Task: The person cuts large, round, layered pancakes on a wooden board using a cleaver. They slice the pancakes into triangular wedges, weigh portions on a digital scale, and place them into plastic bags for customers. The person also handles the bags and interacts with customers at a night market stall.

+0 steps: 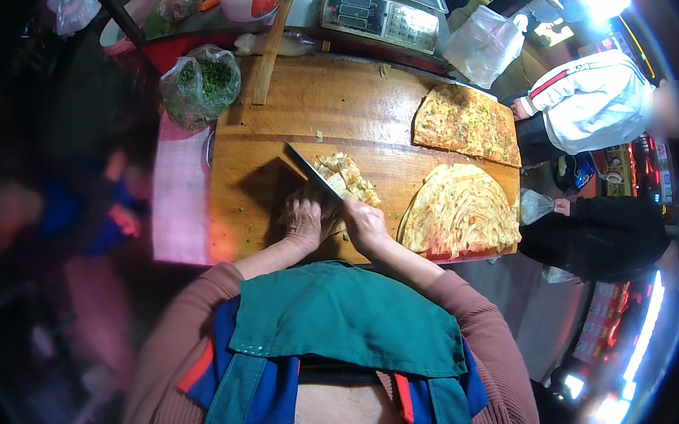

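Observation:
My right hand (366,225) grips the handle of a broad-bladed knife (314,171), its blade slanting up to the left over cut pieces of layered flatbread (350,180) on a wooden board (334,115). Beside it, on the near left of those pieces, my left hand (306,217) rests with bent fingers on flatbread; the fingertips are partly hidden behind the blade. To the right lies a large folded, layered flatbread (462,211). Above that, at the board's far right corner, is a rectangular flatbread topped with chopped green onion (467,123).
A plastic bag of chopped greens (201,84) sits at the board's upper left, near a wooden stick (274,47). Beyond the board stand a digital scale (380,19), a plastic bottle (280,44) and plastic bags (484,45). Two people stand beyond the right edge.

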Demonstrator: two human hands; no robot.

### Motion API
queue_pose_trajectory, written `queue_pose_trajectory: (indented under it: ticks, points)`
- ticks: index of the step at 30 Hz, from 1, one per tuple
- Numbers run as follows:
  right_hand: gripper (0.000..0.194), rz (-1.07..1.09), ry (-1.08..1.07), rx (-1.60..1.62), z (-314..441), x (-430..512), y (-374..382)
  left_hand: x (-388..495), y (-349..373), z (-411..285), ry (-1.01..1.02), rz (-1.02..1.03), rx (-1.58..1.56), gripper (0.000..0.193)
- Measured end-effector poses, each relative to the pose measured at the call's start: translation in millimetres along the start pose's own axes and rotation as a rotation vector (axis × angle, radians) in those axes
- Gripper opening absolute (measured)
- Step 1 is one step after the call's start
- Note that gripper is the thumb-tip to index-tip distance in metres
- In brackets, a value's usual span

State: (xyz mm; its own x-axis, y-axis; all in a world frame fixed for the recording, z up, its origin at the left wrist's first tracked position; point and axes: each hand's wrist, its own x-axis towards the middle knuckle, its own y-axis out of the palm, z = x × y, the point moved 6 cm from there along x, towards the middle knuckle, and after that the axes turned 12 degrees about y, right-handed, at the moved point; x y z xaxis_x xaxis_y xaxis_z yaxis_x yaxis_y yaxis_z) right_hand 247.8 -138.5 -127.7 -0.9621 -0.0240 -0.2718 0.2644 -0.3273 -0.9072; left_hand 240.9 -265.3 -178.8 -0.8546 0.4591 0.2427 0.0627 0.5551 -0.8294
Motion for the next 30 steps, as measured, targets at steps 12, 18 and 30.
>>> queue_pose_trajectory:
  ticks: [12,18,30]
  points:
    - [0.018,-0.022,-0.061,0.003,17,-53,-81,-47,-49,25,0.015,-0.204,-0.119,0.091]
    - [0.012,0.189,-0.022,-0.153,6,-79,-50,-42,-55,21,0.133,-0.194,-0.100,0.067]
    - [0.014,0.345,0.103,-0.167,10,-50,-10,-31,-34,25,0.104,-0.054,-0.039,0.032]
